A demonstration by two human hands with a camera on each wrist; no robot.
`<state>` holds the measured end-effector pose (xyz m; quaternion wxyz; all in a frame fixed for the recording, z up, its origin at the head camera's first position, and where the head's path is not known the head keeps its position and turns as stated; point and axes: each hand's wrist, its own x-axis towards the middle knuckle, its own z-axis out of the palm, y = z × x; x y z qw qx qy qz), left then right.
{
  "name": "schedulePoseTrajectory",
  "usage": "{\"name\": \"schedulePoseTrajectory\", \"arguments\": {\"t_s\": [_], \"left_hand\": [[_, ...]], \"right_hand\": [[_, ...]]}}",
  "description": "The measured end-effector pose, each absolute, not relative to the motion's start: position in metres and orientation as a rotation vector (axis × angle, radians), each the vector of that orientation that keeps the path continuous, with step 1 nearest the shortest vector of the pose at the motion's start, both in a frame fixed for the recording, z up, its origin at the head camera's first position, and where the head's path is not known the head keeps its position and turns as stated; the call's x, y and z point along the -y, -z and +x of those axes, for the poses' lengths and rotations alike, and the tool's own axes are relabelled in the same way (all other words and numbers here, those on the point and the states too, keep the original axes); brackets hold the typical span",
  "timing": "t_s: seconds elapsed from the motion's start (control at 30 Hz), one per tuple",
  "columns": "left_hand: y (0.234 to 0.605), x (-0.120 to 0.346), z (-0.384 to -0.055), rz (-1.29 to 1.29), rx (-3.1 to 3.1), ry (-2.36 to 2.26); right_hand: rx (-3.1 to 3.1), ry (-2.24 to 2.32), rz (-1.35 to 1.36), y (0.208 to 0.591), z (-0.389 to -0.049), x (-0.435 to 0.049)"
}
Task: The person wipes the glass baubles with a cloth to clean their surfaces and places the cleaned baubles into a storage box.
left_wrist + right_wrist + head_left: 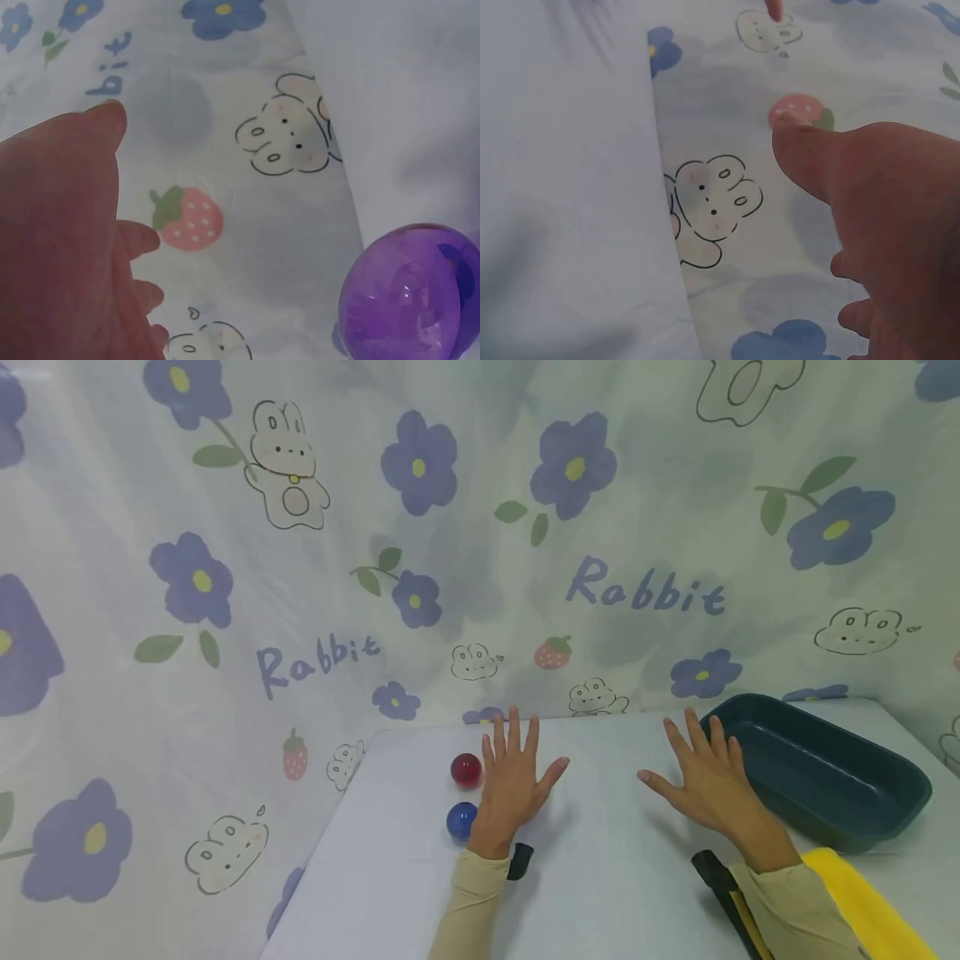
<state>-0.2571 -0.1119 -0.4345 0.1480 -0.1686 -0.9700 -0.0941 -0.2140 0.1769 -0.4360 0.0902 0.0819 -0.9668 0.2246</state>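
Both hands are held up over the white table with fingers spread and nothing in them. The left hand [514, 785] is nearest to a shiny red ball [467, 770] and a blue ball [461, 821], both just to its left. The wrist partly overlaps the blue ball. In the left wrist view, a see-through purple ball [405, 300] shows at the lower right, with a dark blue patch at its side. To the right, the right hand [708, 781] stands beside a dark teal basin [832, 768], its fingers overlapping the basin's left edge.
A yellow cloth [862, 902] lies by the right forearm. One black piece [520, 862] shows beside the left wrist, and a long black bar [723, 893] runs along the right sleeve. Behind the white table [600, 877] hangs a curtain [480, 568] printed with flowers and rabbits.
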Motion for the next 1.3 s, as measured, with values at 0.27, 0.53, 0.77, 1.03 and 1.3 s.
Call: {"name": "schedulePoseTrajectory", "arguments": {"t_s": [0.27,0.53,0.77,1.03,1.3], "left_hand": [[0.431,0.11,-0.253,-0.603,2.764,0.452],[0.427,0.091,-0.256,-0.77,2.787,0.88],[0.429,0.064,-0.268,-0.821,2.782,1.254],[0.435,0.03,-0.275,-0.794,2.829,1.304],[0.446,0.0,-0.274,-0.73,2.867,1.431]], "right_hand": [[2.822,-0.788,0.274,0.429,-0.214,-0.182],[2.714,-0.959,0.233,0.414,-0.204,-0.209],[2.665,-1.013,0.073,0.408,-0.177,-0.246],[2.676,-0.973,-0.25,0.422,-0.15,-0.288],[2.659,-1.059,-0.431,0.457,-0.131,-0.314]]}}
